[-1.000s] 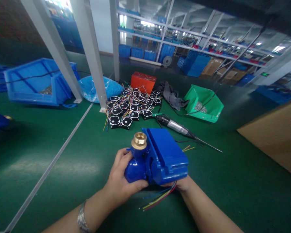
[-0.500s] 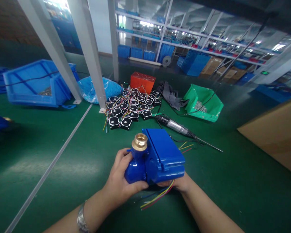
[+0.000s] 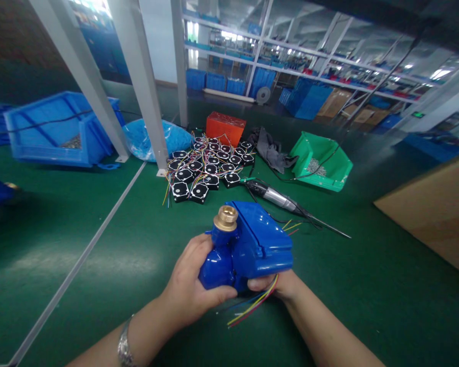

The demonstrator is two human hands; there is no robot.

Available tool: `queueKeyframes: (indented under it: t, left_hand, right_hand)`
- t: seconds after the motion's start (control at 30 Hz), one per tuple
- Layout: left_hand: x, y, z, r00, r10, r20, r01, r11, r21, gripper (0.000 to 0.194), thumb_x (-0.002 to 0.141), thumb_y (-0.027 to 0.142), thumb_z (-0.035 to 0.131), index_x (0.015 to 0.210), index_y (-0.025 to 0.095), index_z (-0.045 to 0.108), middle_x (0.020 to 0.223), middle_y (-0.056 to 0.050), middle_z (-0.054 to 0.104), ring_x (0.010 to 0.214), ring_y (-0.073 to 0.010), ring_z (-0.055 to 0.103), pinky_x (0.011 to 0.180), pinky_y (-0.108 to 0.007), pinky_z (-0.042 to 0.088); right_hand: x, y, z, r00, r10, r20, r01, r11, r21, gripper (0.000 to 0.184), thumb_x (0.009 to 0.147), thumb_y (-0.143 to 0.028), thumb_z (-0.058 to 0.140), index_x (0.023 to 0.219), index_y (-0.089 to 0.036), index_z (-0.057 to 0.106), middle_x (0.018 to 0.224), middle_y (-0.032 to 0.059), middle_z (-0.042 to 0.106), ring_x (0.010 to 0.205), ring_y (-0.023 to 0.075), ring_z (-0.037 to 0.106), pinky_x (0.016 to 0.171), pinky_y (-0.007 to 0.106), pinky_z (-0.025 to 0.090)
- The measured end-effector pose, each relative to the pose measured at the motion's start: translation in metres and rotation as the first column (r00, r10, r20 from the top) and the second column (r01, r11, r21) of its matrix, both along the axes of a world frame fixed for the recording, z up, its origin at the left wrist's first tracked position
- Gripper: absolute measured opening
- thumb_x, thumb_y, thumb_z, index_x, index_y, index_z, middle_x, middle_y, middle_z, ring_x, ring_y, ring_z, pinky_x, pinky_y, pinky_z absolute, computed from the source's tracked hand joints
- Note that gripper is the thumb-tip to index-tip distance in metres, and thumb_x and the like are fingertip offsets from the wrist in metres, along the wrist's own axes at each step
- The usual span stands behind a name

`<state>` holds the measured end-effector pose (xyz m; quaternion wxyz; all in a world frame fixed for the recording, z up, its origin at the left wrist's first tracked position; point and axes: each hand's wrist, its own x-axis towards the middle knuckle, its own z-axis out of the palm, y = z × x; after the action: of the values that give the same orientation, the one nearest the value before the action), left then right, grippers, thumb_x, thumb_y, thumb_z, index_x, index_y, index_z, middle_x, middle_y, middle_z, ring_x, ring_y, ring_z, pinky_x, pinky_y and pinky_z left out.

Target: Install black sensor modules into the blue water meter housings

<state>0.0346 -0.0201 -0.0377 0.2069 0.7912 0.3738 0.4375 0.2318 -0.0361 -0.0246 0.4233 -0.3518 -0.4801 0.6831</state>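
Observation:
Both hands hold a blue water meter (image 3: 218, 267) above the green bench top. Its brass threaded end (image 3: 227, 218) points up, and a blue housing (image 3: 263, 237) makes up its right side. My left hand (image 3: 191, 275) is closed around the rounded body, thumb across the near side. Under the housing, my right hand (image 3: 273, 285) grips from below; most of its fingers are hidden. Yellow, red and blue wires (image 3: 254, 308) hang below the housing near my right hand, and a few more wire ends stick out on its far right side.
Beyond the meter lie several black modules (image 3: 199, 192) with coloured wires and an electric screwdriver (image 3: 279, 198). A green bin (image 3: 323, 163) and a blue bin (image 3: 49, 132) hold small metal parts. Grey posts (image 3: 139, 76) rise at left; a cardboard box (image 3: 436, 214) stands right.
The meter has tilted slightly in my hands, its brass end shifting a little right and up. More of my right thumb shows under the housing.

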Motion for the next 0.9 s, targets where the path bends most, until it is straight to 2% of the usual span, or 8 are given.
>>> queueKeyframes:
  t: [0.17, 0.37, 0.53, 0.7, 0.83, 0.9]
  left_hand:
    - [-0.0026, 0.0041, 0.004, 0.999, -0.036, 0.025, 0.039, 0.992, -0.118, 0.067, 0.064, 0.059, 0.058, 0.112, 0.014, 0.046, 0.108, -0.015, 0.053, 0.101, -0.0295, 0.053, 0.083, -0.044, 0.047]
    - [0.0008, 0.0041, -0.0002, 0.993, -0.012, 0.118, 0.041, 0.968, -0.247, 0.067, 0.062, 0.059, 0.06, 0.11, 0.015, 0.048, 0.11, -0.014, 0.05, 0.102, -0.0294, 0.051, 0.085, -0.045, 0.044]
    - [0.0001, 0.0042, -0.0006, 0.994, -0.032, 0.106, 0.064, 0.95, -0.306, 0.073, 0.059, 0.062, 0.06, 0.113, 0.016, 0.046, 0.113, -0.014, 0.047, 0.104, -0.0314, 0.048, 0.088, -0.048, 0.041]
    - [-0.0008, 0.0054, 0.0026, 0.988, -0.09, 0.128, 0.126, 0.944, -0.306, 0.068, 0.064, 0.06, 0.058, 0.116, 0.019, 0.044, 0.113, -0.012, 0.047, 0.104, -0.0298, 0.047, 0.088, -0.045, 0.041]
    - [-0.0017, 0.0063, 0.0046, 0.99, -0.092, 0.109, 0.123, 0.94, -0.319, 0.071, 0.061, 0.06, 0.06, 0.115, 0.018, 0.045, 0.11, -0.012, 0.048, 0.101, -0.0296, 0.049, 0.088, -0.046, 0.041]
    - [-0.0025, 0.0068, 0.0052, 0.991, -0.093, 0.096, 0.118, 0.945, -0.306, 0.071, 0.061, 0.06, 0.061, 0.114, 0.017, 0.046, 0.11, -0.013, 0.049, 0.101, -0.0295, 0.049, 0.087, -0.045, 0.041]
  right_hand:
    - [-0.0019, -0.0035, 0.0007, 0.984, -0.064, 0.167, 0.051, 0.995, 0.081, 0.061, 0.056, -0.021, 0.072, 0.111, -0.017, 0.045, 0.113, 0.0064, 0.049, 0.103, 0.015, 0.051, 0.097, 0.031, 0.041]
    - [-0.0054, -0.0041, -0.0006, 0.985, -0.135, 0.106, 0.125, 0.987, 0.098, 0.062, 0.057, -0.018, 0.072, 0.111, -0.016, 0.043, 0.111, 0.0074, 0.05, 0.101, 0.0135, 0.052, 0.093, 0.027, 0.044]
    - [-0.0033, -0.0023, 0.0028, 0.989, -0.086, 0.123, 0.079, 0.995, 0.063, 0.064, 0.054, -0.019, 0.073, 0.111, -0.013, 0.044, 0.113, 0.0093, 0.049, 0.103, 0.0161, 0.051, 0.096, 0.031, 0.042]
    - [-0.0037, -0.0009, 0.0069, 0.986, -0.077, 0.149, 0.073, 0.997, 0.028, 0.06, 0.058, -0.022, 0.071, 0.111, -0.014, 0.045, 0.114, 0.0093, 0.048, 0.106, 0.0176, 0.049, 0.098, 0.034, 0.039]
    - [-0.0044, 0.0, 0.0079, 0.994, -0.008, 0.113, 0.011, 1.0, -0.025, 0.075, 0.057, -0.026, 0.072, 0.123, -0.015, 0.038, 0.116, 0.0099, 0.046, 0.108, 0.0194, 0.047, 0.101, 0.038, 0.035]
    - [-0.0041, 0.0003, 0.0076, 0.996, 0.006, 0.094, -0.004, 1.0, -0.022, 0.073, 0.058, -0.025, 0.072, 0.123, -0.016, 0.039, 0.116, 0.0091, 0.046, 0.109, 0.0189, 0.047, 0.101, 0.038, 0.035]
